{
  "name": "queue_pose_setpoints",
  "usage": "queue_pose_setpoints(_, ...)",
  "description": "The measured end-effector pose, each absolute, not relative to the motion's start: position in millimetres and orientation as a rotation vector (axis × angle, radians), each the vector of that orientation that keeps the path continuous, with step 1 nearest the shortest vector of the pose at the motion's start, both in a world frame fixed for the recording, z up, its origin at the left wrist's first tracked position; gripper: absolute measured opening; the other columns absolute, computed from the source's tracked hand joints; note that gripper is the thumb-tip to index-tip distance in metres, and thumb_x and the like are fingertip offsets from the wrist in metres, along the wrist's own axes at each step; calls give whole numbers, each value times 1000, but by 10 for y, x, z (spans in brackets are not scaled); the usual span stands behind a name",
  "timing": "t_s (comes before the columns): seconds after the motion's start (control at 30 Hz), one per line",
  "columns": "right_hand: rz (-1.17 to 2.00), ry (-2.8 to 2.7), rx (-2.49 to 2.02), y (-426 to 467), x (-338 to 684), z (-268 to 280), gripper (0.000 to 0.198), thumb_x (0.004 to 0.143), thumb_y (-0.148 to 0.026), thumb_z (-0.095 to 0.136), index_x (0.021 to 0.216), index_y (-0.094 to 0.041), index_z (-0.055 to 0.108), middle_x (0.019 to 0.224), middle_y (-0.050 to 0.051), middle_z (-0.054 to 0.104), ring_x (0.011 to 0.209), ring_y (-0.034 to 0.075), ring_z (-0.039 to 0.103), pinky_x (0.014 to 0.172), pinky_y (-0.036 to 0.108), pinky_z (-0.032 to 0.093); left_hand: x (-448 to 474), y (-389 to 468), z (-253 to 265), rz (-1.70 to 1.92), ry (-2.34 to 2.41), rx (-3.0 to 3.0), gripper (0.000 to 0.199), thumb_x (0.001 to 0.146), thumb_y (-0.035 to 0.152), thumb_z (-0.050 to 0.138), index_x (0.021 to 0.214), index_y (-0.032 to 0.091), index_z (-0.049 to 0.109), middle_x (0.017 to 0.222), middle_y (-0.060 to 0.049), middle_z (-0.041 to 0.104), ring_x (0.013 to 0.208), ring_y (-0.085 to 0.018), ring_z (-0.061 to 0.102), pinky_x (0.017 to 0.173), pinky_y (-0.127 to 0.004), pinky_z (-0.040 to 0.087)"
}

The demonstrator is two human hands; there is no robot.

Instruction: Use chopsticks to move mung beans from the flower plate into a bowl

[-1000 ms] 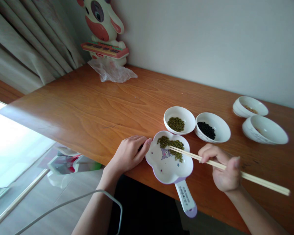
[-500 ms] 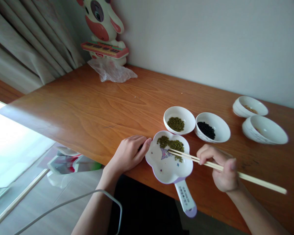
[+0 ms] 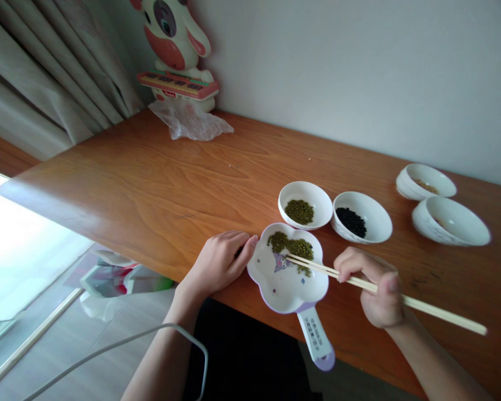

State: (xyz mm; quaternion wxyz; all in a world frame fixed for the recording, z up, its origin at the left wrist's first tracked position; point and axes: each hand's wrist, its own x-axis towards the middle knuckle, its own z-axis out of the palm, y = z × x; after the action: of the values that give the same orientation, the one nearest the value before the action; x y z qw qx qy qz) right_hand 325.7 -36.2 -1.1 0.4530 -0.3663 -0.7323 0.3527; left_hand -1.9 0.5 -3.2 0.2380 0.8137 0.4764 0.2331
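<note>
My right hand (image 3: 373, 287) holds a pair of light wooden chopsticks (image 3: 434, 314), fingers closed around them. Their tips rest in a white, flower-shaped dish with a handle (image 3: 271, 289), touching the edge of the green mung beans (image 3: 299, 249) inside. The dish has a purple rim and a cartoon print. Palm down on the table edge lies my left hand (image 3: 222, 262), loosely bent, its thumb apart from the fingers and close against the dish's left rim. The other fingertips are hidden. Just behind the dish stand a bowl of mung beans (image 3: 284, 207) and a bowl of black beans (image 3: 378, 220).
Two more white bowls (image 3: 463, 220) at the right hold a few pale pieces. A cow-shaped toy keyboard (image 3: 177, 83) and a clear plastic bag (image 3: 198, 125) are at the back left of the wooden table (image 3: 158, 184). A grey cable (image 3: 150, 329) crosses my left forearm.
Almost nothing differs. The rear end of the chopsticks has dipped very slightly, while their tips stay at the mung beans.
</note>
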Motion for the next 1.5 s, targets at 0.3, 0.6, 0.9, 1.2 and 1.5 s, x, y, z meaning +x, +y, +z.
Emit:
queue_pose_setpoints(0.3, 830, -1696, -900, -367, 3223, 26, 70, 106, -69, 25, 76, -24, 69, 68, 5, 64, 64, 23, 58, 64, 40, 44, -20, 9, -55, 646, 1297, 2228, 41, 113, 38, 36, 76, 21, 44, 73, -1, 56, 67, -14, 52, 68, -30, 39)
queue_pose_setpoints(0.6, 834, -1660, -938, -323, 3193, 171, 75, 105, -71, 20, 73, -23, 67, 66, 5, 61, 64, 22, 56, 63, 39, 43, -16, 10, -49, 664, 1298, 2229, 40, 112, 37, 38, 76, 21, 47, 74, -1, 59, 67, -15, 54, 68, -30, 41)
queue_pose_setpoints(0.9, 855, -1794, -932, -327, 3230, 16, 69, 106, -69, 20, 82, -23, 66, 76, 6, 64, 69, 23, 59, 68, 40, 45, -16, -5, -34, 626, 1300, 2212, 42, 113, 39, 36, 76, 20, 42, 73, 0, 54, 66, -14, 50, 68, -30, 36)
queue_pose_setpoints(1.2, 844, -1854, -900, -342, 3246, 44, 66, 107, -68, 19, 84, -24, 63, 77, 4, 62, 70, 21, 58, 68, 38, 44, -23, 6, -49, 601, 1306, 2214, 42, 114, 39, 34, 77, 20, 41, 73, 0, 51, 67, -14, 49, 69, -31, 35)
queue_pose_setpoints(1.5, 834, -1870, -893, -357, 3264, 0, 61, 110, -61, 21, 87, -23, 64, 80, 4, 63, 73, 20, 59, 69, 38, 44, -24, -1, -42, 613, 1297, 2212, 42, 113, 39, 35, 77, 20, 41, 73, 0, 52, 67, -14, 48, 68, -30, 35)
